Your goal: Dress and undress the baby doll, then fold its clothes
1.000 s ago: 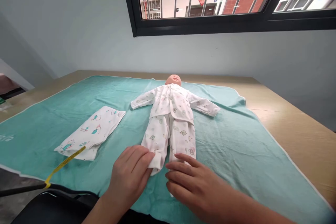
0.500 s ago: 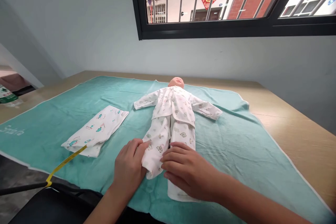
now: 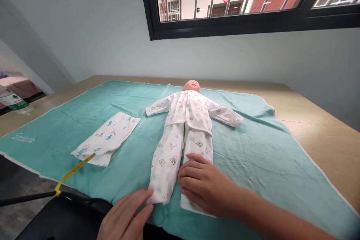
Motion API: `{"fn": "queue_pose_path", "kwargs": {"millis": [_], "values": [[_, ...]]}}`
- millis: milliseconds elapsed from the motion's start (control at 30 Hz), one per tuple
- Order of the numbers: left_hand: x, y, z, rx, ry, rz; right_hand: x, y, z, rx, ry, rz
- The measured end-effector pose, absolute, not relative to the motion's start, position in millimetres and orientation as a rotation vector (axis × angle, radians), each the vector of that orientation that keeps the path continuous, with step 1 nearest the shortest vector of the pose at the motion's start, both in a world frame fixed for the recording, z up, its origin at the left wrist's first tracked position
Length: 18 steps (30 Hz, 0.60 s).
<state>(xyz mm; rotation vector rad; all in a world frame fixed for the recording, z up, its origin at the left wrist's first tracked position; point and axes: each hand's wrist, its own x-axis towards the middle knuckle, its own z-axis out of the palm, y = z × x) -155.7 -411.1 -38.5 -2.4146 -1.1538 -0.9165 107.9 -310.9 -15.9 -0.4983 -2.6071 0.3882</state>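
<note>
A baby doll (image 3: 191, 86) lies on its back, wearing a white printed jacket (image 3: 188, 108) and matching trousers (image 3: 165, 157). My left hand (image 3: 126, 215) is at the cuff of the left trouser leg, fingers stretched out and thumb apart, fingertips at the cloth's edge. On the other leg rests my right hand (image 3: 204, 183), its fingers lying loosely over the fabric and hiding part of it. Both sleeves spread outward. Left of the doll is a folded white cloth (image 3: 108, 137) with a teal print.
A teal towel (image 3: 253, 157) covers much of the wooden table (image 3: 312, 120). A plastic bottle (image 3: 14, 99) stands at the left edge. In the lower left, a yellow strap (image 3: 74, 170) hangs on a black cord near a black chair (image 3: 64, 219). A barred window (image 3: 225, 0) is behind.
My left hand has moved down from the left trouser leg to its cuff, its fingers loosening. That leg now lies straighter and longer. The right hand stays on the other leg.
</note>
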Motion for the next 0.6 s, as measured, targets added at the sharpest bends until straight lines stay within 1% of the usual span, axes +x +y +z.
{"fn": "queue_pose_path", "kwargs": {"millis": [100,167,200,233,300,400,467,533,600], "values": [[-163,-406,-27,-2.409,-1.250,-1.084,113,-303,-5,-0.445,-2.515,0.423],[-156,-388,-17,-2.384,-1.376,-1.229,118,-287,3,-0.475,-2.391,0.391],[-148,-376,-13,-2.392,-1.478,-1.243,120,-276,7,-0.510,-2.321,0.351],[-139,-363,-9,-2.419,-1.587,-1.191,122,-263,10,-0.564,-2.265,0.302],[-119,-339,-4,-2.565,-1.703,-0.923,124,-232,16,-0.701,-2.178,0.178],[-97,-323,-2,-2.866,-1.586,-0.522,122,-191,16,-0.964,-2.107,0.106],[-93,-326,0,-2.985,-1.479,-0.413,119,-176,10,-1.044,-2.171,0.119],[-96,-332,6,-2.994,-1.512,-0.514,115,-174,1,-0.982,-2.297,0.105],[-101,-332,15,-2.861,-1.697,-0.822,111,-181,-6,-0.819,-2.382,0.116]]}}
